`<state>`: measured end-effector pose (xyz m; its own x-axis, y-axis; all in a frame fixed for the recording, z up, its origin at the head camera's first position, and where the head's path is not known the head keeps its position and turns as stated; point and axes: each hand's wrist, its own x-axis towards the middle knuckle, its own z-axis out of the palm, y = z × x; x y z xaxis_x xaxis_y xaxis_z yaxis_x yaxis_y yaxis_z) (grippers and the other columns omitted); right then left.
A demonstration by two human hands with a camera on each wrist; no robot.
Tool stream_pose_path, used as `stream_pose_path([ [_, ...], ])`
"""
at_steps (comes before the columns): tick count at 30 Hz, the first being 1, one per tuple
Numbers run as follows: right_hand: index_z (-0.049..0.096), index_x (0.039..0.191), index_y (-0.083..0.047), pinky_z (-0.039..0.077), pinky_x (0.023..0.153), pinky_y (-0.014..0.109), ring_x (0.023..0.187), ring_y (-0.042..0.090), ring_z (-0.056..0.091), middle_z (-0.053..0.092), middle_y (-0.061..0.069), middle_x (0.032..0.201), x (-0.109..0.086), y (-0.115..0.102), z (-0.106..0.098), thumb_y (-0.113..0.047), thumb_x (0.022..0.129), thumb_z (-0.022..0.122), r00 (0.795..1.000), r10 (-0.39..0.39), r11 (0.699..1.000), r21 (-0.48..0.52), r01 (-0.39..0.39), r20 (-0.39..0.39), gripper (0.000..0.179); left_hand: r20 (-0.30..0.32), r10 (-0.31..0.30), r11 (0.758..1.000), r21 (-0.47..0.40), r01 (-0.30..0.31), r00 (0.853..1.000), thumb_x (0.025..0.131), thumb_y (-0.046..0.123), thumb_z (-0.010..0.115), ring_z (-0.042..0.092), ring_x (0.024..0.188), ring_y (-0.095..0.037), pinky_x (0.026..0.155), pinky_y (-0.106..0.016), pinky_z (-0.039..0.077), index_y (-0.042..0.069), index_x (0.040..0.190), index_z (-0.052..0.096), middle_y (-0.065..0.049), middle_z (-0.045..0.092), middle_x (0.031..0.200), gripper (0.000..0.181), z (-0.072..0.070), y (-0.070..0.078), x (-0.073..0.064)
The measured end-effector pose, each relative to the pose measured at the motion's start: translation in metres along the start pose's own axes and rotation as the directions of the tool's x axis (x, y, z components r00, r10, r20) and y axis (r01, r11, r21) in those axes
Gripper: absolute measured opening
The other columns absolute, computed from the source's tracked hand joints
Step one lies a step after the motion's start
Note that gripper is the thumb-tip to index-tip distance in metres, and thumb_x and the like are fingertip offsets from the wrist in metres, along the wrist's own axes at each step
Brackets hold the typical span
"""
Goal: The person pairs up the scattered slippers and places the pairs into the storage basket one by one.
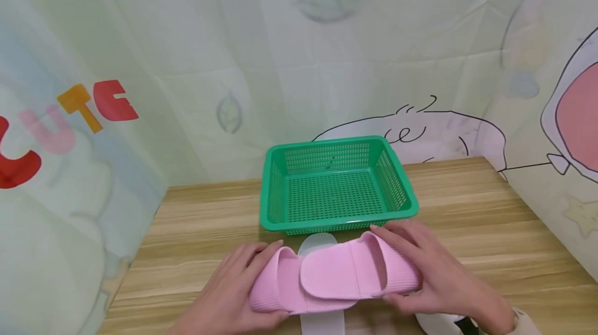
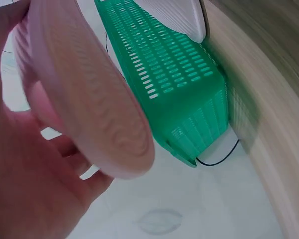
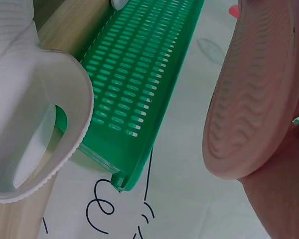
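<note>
Surface (image 1: 196,226): carries the green basket (image 1: 341,224)
Pink slippers (image 1: 329,272): held before the basket, heels overlapping, long axis roughly parallel to its near rim
Right hand (image 1: 432,267): curled round one toe end, nearer the basket
Left hand (image 1: 233,288): curled round the other, farther

Before me: hands (image 1: 233,285), two; pink slippers (image 1: 329,275), two; white slippers (image 1: 322,323), two; green basket (image 1: 341,224), one; wooden table (image 1: 210,220), one; wall letters (image 1: 87,114), four.

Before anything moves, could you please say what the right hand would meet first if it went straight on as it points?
Past the pink slipper it holds, the right hand would likely meet the front rim of the green basket; depth is unclear, so it might pass above.
</note>
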<state>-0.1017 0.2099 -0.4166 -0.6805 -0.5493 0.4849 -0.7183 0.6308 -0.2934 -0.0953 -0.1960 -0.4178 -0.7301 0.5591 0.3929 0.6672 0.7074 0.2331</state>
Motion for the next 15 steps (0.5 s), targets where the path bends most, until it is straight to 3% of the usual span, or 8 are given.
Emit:
stream_pose_path([
  [5, 0.054, 0.157, -0.019, 0.045, 0.099, 0.034, 0.131, 0.015, 0.047, 0.053, -0.004, 0.149, 0.002, 0.000, -0.002, -0.053, 0.070, 0.095, 0.998, -0.033, 0.999, -0.002, 0.032, -0.044, 0.102, -0.036, 0.018, 1.000, -0.005, -0.018, 0.999, 0.073, 0.073, 0.085, 0.052, 0.117, -0.005, 0.094, -0.036, 0.053, 0.029, 0.161, 0.044, 0.015, 0.056, 0.137, 0.107, 0.001, 0.004, 0.009],
  [15, 0.055, 0.156, -0.021, 0.047, 0.098, 0.037, 0.130, 0.016, 0.049, 0.055, -0.007, 0.146, 0.007, -0.001, -0.001, -0.057, 0.071, 0.093, 0.997, -0.049, 0.999, -0.018, 0.048, -0.063, 0.099, 0.003, -0.013, 1.000, -0.025, 0.013, 1.000, 0.074, 0.075, 0.083, 0.051, 0.124, -0.007, 0.098, -0.039, 0.055, 0.030, 0.163, 0.042, 0.013, 0.056, 0.138, 0.108, 0.004, 0.010, 0.019],
])
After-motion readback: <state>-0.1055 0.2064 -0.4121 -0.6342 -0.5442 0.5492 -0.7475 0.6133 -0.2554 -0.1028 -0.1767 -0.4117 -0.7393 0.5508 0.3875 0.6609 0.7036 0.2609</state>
